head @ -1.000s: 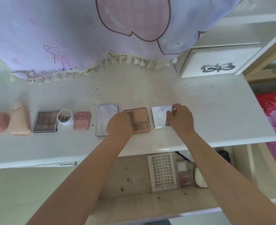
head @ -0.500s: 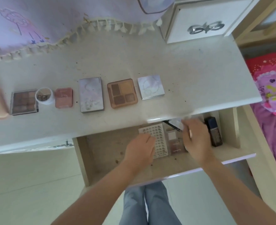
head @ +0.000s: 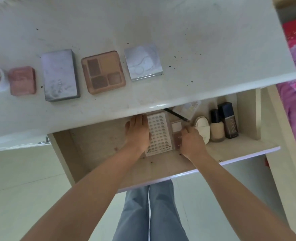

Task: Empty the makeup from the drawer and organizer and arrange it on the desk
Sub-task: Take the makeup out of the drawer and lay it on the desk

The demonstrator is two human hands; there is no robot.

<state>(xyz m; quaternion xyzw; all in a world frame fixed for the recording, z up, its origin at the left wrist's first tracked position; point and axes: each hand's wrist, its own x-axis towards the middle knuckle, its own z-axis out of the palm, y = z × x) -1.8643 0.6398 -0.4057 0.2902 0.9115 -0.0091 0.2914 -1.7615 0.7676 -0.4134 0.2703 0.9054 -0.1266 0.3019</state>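
Both my hands are down in the open drawer (head: 98, 153) at frame centre. My left hand (head: 138, 134) lies flat with straight fingers along the left edge of the lash card (head: 158, 134). My right hand (head: 192, 142) has its fingers curled onto the small brown palette (head: 176, 129) just right of the card. Further right in the drawer stand a white puff (head: 203, 129), a beige bottle (head: 217, 129) and a dark bottle (head: 229, 122). On the surface (head: 196, 40) above, a row: pink compact (head: 21, 80), marbled case (head: 60, 77), eyeshadow quad (head: 103, 72), silver compact (head: 143, 61).
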